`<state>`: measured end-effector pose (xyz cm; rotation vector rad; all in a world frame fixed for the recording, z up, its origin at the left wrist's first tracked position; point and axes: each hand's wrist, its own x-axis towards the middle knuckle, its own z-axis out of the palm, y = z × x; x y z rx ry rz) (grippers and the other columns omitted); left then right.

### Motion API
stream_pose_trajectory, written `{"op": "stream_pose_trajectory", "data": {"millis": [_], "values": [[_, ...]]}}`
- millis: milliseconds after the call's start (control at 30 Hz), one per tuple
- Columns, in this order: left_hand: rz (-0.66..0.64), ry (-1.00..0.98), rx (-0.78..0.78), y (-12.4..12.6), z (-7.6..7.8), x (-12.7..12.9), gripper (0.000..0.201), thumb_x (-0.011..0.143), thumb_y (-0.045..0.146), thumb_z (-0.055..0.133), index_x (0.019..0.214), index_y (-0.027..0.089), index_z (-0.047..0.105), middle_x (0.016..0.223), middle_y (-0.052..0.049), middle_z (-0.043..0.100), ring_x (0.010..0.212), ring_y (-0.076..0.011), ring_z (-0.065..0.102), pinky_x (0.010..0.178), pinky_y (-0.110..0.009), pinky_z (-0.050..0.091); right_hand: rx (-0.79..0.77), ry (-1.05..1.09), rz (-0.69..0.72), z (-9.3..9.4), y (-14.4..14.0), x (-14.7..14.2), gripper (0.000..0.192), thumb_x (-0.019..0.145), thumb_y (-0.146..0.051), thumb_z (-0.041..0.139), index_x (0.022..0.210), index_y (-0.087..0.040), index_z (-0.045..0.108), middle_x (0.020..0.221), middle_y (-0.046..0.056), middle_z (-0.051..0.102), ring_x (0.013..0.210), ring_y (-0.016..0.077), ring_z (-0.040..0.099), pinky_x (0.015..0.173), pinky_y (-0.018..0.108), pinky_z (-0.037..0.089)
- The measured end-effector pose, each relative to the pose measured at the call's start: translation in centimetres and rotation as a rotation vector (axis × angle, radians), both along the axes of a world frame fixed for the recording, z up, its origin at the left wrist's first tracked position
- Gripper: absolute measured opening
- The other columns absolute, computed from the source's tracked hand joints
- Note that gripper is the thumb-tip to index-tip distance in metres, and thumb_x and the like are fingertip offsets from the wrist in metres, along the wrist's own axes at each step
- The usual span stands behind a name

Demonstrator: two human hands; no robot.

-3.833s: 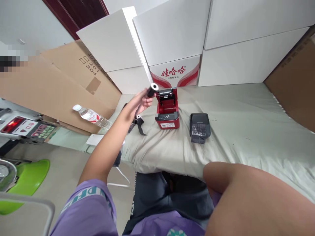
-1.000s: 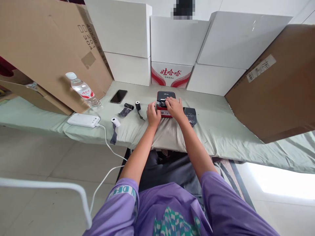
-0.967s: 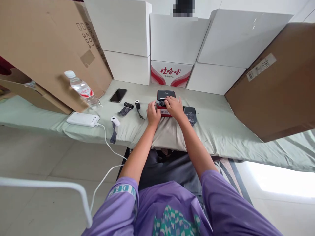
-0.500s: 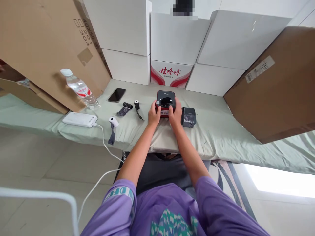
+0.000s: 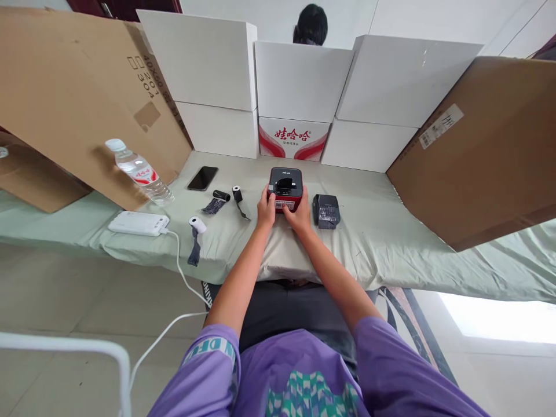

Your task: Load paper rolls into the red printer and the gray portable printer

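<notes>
A small boxy receipt printer (image 5: 285, 180), black on top with red sides and a white label at the front, rests on the cloth-covered surface. My left hand (image 5: 266, 209) grips its left side, thumb at the front corner. On the other side my right hand (image 5: 299, 215) holds the right side, its thumb laid across the front near the label. The fingers behind the sides are partly hidden. Just to the right lies a smaller black device (image 5: 326, 211) with a crinkled strip on it. Left of my hands are several small rolls, among them a white roll (image 5: 197, 225) and a black roll (image 5: 221, 196).
A phone (image 5: 202, 178), a leaning water bottle (image 5: 141, 172) and a white power bank (image 5: 139, 223) with a cable lie at left. White boxes (image 5: 299, 81) are stacked behind. Cardboard boxes (image 5: 478, 150) flank both sides. A person's head (image 5: 311, 24) shows beyond the stack.
The view has tilted up slightly. My right hand has slid from the printer's upper right edge down to its side and front, with its thumb now further left.
</notes>
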<state>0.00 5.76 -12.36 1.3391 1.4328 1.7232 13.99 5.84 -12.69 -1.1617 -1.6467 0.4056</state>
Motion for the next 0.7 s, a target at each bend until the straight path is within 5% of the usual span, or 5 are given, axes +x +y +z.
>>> {"op": "stream_pose_trajectory", "data": {"millis": [700], "values": [[0.131, -0.038, 0.001, -0.5, 0.1, 0.5, 0.074, 0.109, 0.062, 0.022, 0.153, 0.014, 0.057, 0.16, -0.019, 0.057, 0.153, -0.0254, 0.051, 0.131, -0.041, 0.037, -0.083, 0.036, -0.041, 0.3, -0.9, -0.8, 0.091, 0.085, -0.032, 0.059, 0.167, -0.013, 0.023, 0.163, 0.022, 0.046, 0.148, 0.0335, 0.049, 0.126, 0.054, 0.042]]}}
